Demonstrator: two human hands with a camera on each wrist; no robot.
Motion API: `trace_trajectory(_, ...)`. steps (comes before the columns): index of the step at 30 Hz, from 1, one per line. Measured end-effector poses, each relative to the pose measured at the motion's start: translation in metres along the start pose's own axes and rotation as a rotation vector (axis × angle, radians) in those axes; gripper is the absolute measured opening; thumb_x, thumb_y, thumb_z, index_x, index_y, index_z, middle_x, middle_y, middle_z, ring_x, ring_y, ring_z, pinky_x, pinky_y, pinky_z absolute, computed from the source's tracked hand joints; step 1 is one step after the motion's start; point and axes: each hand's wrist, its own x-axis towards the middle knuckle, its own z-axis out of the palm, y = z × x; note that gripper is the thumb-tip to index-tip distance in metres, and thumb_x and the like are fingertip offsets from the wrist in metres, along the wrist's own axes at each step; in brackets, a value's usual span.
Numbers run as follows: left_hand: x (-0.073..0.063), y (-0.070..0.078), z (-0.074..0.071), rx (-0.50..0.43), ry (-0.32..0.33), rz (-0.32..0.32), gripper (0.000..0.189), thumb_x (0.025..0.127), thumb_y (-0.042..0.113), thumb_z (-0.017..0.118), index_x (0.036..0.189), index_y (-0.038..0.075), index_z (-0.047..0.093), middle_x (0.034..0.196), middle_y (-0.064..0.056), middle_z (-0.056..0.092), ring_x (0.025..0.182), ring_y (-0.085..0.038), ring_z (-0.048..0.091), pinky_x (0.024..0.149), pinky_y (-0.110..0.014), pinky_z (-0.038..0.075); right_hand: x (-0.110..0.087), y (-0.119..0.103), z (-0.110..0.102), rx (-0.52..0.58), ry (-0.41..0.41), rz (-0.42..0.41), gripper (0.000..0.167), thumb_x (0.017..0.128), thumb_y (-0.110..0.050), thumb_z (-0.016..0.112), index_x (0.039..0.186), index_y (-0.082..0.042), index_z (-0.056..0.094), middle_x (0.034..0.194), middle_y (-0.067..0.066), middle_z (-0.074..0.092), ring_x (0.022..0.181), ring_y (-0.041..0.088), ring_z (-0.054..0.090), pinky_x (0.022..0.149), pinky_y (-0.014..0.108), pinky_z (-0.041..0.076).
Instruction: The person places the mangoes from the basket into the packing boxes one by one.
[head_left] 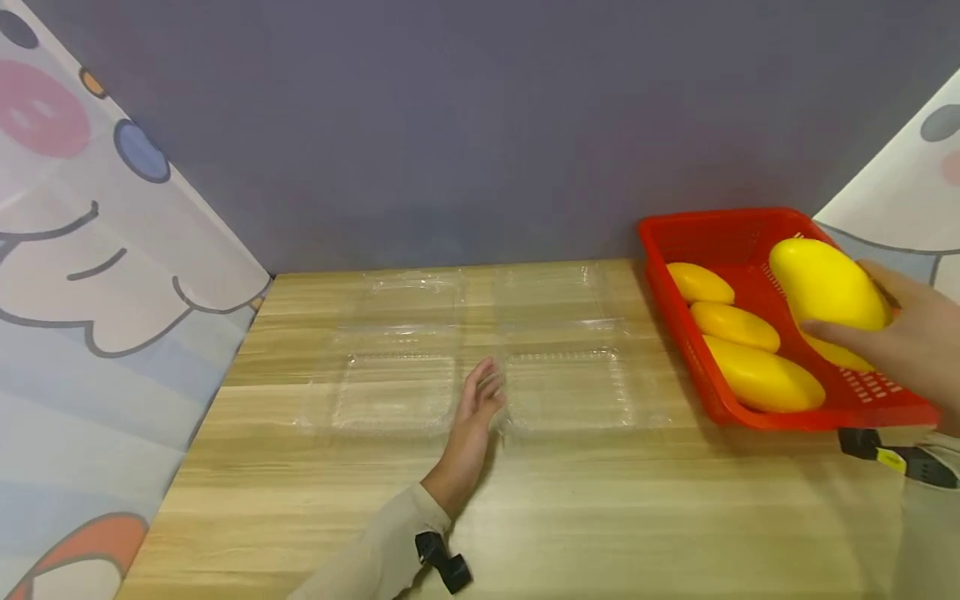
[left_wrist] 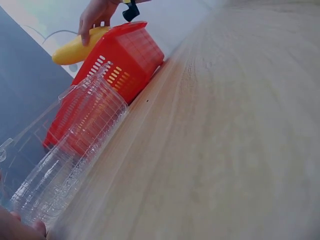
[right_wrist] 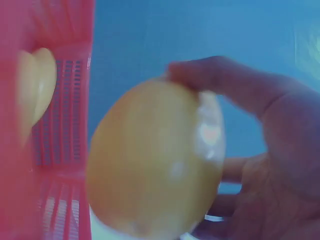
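My right hand [head_left: 911,329] grips a large yellow mango [head_left: 825,279] by its near end, thumb and fingers spread on opposite sides. The mango is above the right part of a red plastic basket [head_left: 720,408]; in the right wrist view, the same mango [right_wrist: 155,160] fills the middle. Several other mangoes [head_left: 761,375] lie in the basket. On the table, my left hand [head_left: 474,408] reaches between two open clear plastic clamshell boxes. Its loosely bent fingers are right at the edge of the right-hand box [head_left: 566,354], beside the left-hand box [head_left: 397,354].
The wooden table [head_left: 600,508] ends at a grey wall panel [head_left: 450,133] behind the boxes. Cartoon-printed panels [head_left: 67,350] stand at both sides. The basket's raised rim borders the right-hand box's side of the table.
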Motion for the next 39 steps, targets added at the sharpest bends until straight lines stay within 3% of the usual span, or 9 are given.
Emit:
trace_trajectory(5, 0.000, 0.000, -0.001, -0.001, -0.002, 0.003, 0.056, 0.105, 0.013, 0.039, 0.157, 0.019, 0.018, 0.162, -0.004, 0.019, 0.151, -0.028, 0.022, 0.124, -0.058, 0.016, -0.001, 0.002, 0.006, 0.008, -0.032, -0.003, 0.105, 0.088, -0.055, 0.066, 0.161, -0.011, 0.003, 0.137, 0.037, 0.035, 0.101, 0.051, 0.039, 0.053, 0.030, 0.048)
trace_trajectory(12, -0.004, 0.001, -0.006, 0.017, 0.028, 0.000, 0.056, 0.104, 0.011, 0.042, 0.156, 0.018, 0.023, 0.161, -0.005, 0.024, 0.150, -0.028, 0.026, 0.123, -0.055, 0.021, -0.006, 0.003, 0.010, -0.031, -0.043, -0.023, 0.101, 0.091, -0.051, 0.065, 0.159, -0.003, 0.008, 0.130, 0.037, 0.039, 0.098, 0.051, 0.040, 0.061, 0.046, 0.050)
trace_trajectory(18, -0.006, 0.004, -0.009, 0.033, 0.050, 0.007, 0.055, 0.104, 0.010, 0.040, 0.156, 0.017, 0.024, 0.161, -0.006, 0.024, 0.149, -0.030, 0.026, 0.123, -0.057, 0.018, -0.001, -0.003, 0.014, -0.134, -0.024, -0.074, 0.103, 0.089, -0.054, 0.066, 0.157, 0.001, 0.011, 0.118, 0.037, 0.044, 0.092, 0.049, 0.043, 0.061, 0.049, 0.048)
trace_trajectory(28, 0.000, 0.003, -0.006, 0.015, 0.053, 0.022, 0.054, 0.104, 0.013, 0.041, 0.155, 0.016, 0.024, 0.161, -0.006, 0.024, 0.150, -0.030, 0.025, 0.124, -0.060, 0.013, 0.010, -0.006, 0.008, -0.165, -0.056, -0.133, 0.105, 0.087, -0.053, 0.070, 0.156, 0.003, 0.015, 0.124, 0.038, 0.041, 0.096, 0.051, 0.041, 0.066, 0.058, 0.047)
trace_trajectory(32, 0.000, 0.001, -0.004, 0.025, 0.064, -0.001, 0.055, 0.104, 0.017, 0.044, 0.155, 0.018, 0.025, 0.162, -0.003, 0.025, 0.151, -0.029, 0.025, 0.123, -0.062, 0.012, 0.010, -0.004, 0.009, -0.165, -0.087, -0.133, 0.107, 0.084, -0.052, 0.074, 0.155, 0.005, 0.018, 0.124, 0.038, 0.042, 0.096, 0.051, 0.042, 0.063, 0.056, 0.049)
trace_trajectory(39, -0.002, -0.002, -0.001, 0.022, 0.054, 0.009, 0.055, 0.104, 0.017, 0.044, 0.155, 0.016, 0.026, 0.162, -0.006, 0.026, 0.150, -0.030, 0.026, 0.124, -0.059, 0.015, 0.005, 0.001, 0.011, -0.181, -0.092, -0.127, 0.110, 0.082, -0.054, 0.075, 0.154, 0.005, 0.018, 0.128, 0.039, 0.039, 0.098, 0.052, 0.041, 0.070, 0.066, 0.047)
